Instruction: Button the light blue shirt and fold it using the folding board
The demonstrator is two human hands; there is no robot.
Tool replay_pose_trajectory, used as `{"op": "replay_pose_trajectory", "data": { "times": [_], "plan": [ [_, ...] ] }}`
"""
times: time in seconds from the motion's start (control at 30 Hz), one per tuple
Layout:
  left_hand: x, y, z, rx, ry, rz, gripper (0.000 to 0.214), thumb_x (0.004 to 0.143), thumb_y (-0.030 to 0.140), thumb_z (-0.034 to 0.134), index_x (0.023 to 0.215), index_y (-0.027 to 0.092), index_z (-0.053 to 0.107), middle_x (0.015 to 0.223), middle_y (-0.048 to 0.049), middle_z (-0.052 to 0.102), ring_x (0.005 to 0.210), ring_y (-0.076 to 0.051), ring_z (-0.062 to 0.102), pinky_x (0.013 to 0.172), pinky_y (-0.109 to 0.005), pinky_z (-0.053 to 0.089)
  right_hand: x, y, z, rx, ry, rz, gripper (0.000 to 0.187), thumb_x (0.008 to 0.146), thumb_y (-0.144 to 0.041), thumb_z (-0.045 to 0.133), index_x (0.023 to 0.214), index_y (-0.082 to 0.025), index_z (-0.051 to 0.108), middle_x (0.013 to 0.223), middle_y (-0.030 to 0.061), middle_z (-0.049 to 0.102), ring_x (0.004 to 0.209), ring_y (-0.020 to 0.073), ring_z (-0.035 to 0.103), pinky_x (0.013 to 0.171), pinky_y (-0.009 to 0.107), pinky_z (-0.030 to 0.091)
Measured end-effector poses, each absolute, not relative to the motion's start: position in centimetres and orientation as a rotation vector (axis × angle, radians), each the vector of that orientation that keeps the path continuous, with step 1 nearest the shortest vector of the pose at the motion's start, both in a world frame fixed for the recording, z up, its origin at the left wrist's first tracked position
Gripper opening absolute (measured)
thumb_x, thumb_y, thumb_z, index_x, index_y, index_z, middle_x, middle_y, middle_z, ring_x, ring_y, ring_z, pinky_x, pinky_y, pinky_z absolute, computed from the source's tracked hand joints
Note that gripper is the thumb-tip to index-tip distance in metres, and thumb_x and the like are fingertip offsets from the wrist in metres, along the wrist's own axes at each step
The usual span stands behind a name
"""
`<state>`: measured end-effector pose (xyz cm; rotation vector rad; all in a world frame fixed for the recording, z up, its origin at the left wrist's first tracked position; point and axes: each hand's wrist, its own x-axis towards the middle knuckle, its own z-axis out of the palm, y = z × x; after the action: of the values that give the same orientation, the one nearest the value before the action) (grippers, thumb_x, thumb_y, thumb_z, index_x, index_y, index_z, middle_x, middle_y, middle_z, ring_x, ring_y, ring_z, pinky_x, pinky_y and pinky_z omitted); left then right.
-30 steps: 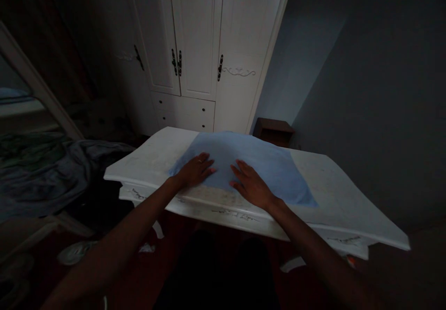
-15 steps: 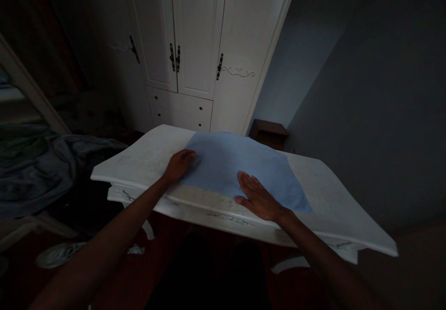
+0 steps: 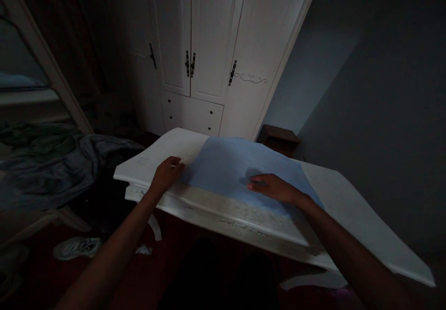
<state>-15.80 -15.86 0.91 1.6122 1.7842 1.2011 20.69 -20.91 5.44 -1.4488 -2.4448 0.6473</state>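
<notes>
A light blue cloth [image 3: 223, 164] lies spread flat across the middle of a white table. My left hand [image 3: 166, 174] is just beyond the cloth's left edge, its fingers loosely bent with a small gap between thumb and fingertips and nothing visible in it. Above the cloth's right half hovers my right hand [image 3: 275, 188], casting a shadow on the fabric below. Its fingers reach to the left, the thumb a little apart, and it holds nothing. My right forearm covers part of the cloth's near right corner.
The white table [image 3: 362, 212] has curved edges and carved legs. Behind it stands a white wardrobe [image 3: 212, 45], with a small brown cabinet [image 3: 278, 134] to its right. Rumpled clothes [image 3: 69, 161] are heaped at left, and a shoe [image 3: 77, 248] rests on the red floor.
My right hand has lifted off the cloth and turned its fingers leftward. My left hand has shifted left, off the cloth's edge. The view has swung slightly left.
</notes>
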Motion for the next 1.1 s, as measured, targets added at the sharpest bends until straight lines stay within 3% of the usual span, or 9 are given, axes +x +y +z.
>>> {"op": "replay_pose_trajectory", "data": {
  "times": [0.2, 0.3, 0.4, 0.6, 0.73, 0.8, 0.9, 1.0, 1.1],
  "plan": [
    [-17.5, -18.0, 1.0, 1.823, 1.929, 0.849, 0.039, 0.079, 0.05, 0.058, 0.1, 0.02, 0.068, 0.084, -0.0111, 0.075, 0.086, -0.032, 0.071, 0.078, -0.043, 0.053, 14.7, -14.4, 6.1, -1.264, -2.166, 0.85, 0.031, 0.087, -0.043, 0.061, 0.103, -0.019, 0.073, 0.105, 0.0063, 0.075, 0.097, 0.0227, 0.071, 0.092, 0.042, 0.055],
    [-17.4, -18.2, 1.2, 1.64, 1.749, 0.839, 0.035, 0.077, 0.044, 0.061, 0.101, 0.018, 0.067, 0.086, -0.0125, 0.075, 0.081, -0.031, 0.071, 0.069, -0.04, 0.055, 11.2, -11.0, 5.9, -1.227, -2.191, 0.814, 0.023, 0.084, -0.034, 0.064, 0.098, -0.018, 0.074, 0.101, 0.0075, 0.076, 0.095, 0.022, 0.071, 0.091, 0.04, 0.055],
    [-16.8, -18.6, 1.2, 1.29, 1.512, 0.992, 0.048, 0.075, 0.034, 0.066, 0.119, 0.016, 0.057, 0.087, -0.0118, 0.075, 0.076, -0.027, 0.071, 0.064, -0.037, 0.056, 8.3, -8.1, 6.2, -1.246, -2.203, 0.78, 0.015, 0.082, -0.025, 0.064, 0.089, -0.017, 0.074, 0.093, 0.0061, 0.076, 0.09, 0.0197, 0.071, 0.089, 0.036, 0.055],
    [-12.6, -20.1, 0.8, 0.828, 1.355, 1.448, 0.07, 0.066, 0.025, 0.079, 0.129, 0.017, 0.049, 0.131, -0.0177, 0.06, 0.099, -0.023, 0.069, 0.082, -0.035, 0.056, 5.0, -3.9, 7.0, -1.601, -1.867, 0.887, 0.01, 0.081, -0.015, 0.062, 0.085, -0.015, 0.071, 0.08, 0.0035, 0.073, 0.071, 0.0119, 0.068, 0.063, 0.019, 0.054],
    [-9.5, -20.1, 0.8, 0.919, 1.46, 1.504, 0.072, 0.065, 0.024, 0.083, 0.128, 0.013, 0.052, 0.129, -0.0177, 0.061, 0.11, -0.026, 0.064, 0.094, -0.041, 0.052, 4.3, -2.2, 6.7, -1.772, -1.755, 0.854, 0.004, 0.081, -0.017, 0.066, 0.082, -0.014, 0.067, 0.075, 0.0035, 0.071, 0.062, 0.0104, 0.065, 0.051, 0.015, 0.049],
    [-8.4, -19.9, 0.9, 1.071, 1.488, 1.505, 0.064, 0.066, 0.023, 0.082, 0.123, 0.012, 0.057, 0.121, -0.0157, 0.065, 0.106, -0.026, 0.065, 0.096, -0.043, 0.051, 4.1, -1.6, 6.5, -1.808, -1.76, 0.84, 0.009, 0.082, -0.022, 0.067, 0.078, -0.014, 0.066, 0.071, 0.0039, 0.069, 0.059, 0.0112, 0.064, 0.049, 0.016, 0.047],
    [-7.2, -19.8, 1.0, 1.324, 1.455, 1.521, 0.041, 0.077, 0.011, 0.069, 0.117, 0.013, 0.062, 0.114, -0.0124, 0.069, 0.102, -0.023, 0.066, 0.097, -0.043, 0.051, 3.6, -0.9, 6.5, -1.85, -1.798, 0.804, 0.022, 0.085, -0.034, 0.068, 0.081, -0.013, 0.065, 0.073, 0.0068, 0.069, 0.061, 0.0133, 0.065, 0.047, 0.017, 0.046],
    [-5.9, -20.1, 1.2, 1.588, 1.373, 1.531, 0.034, 0.083, 0.003, 0.054, 0.112, 0.014, 0.066, 0.111, -0.0099, 0.071, 0.104, -0.021, 0.066, 0.098, -0.041, 0.052, 3.2, -0.5, 6.6, -1.89, -1.869, 0.756, 0.037, 0.087, -0.048, 0.064, 0.097, -0.012, 0.065, 0.088, 0.0113, 0.072, 0.07, 0.0162, 0.067, 0.049, 0.018, 0.047],
    [-4.4, -20.4, 1.4, 1.811, 1.267, 1.523, 0.035, 0.085, 0.001, 0.05, 0.111, 0.016, 0.067, 0.109, -0.0078, 0.073, 0.103, -0.019, 0.067, 0.097, -0.039, 0.054, 3.3, 0.1, 6.9, -1.971, -1.974, 0.663, 0.059, 0.082, -0.061, 0.064, 0.113, -0.011, 0.062, 0.104, 0.0163, 0.071, 0.077, 0.0197, 0.069, 0.052, 0.022, 0.049]
  ]
}}
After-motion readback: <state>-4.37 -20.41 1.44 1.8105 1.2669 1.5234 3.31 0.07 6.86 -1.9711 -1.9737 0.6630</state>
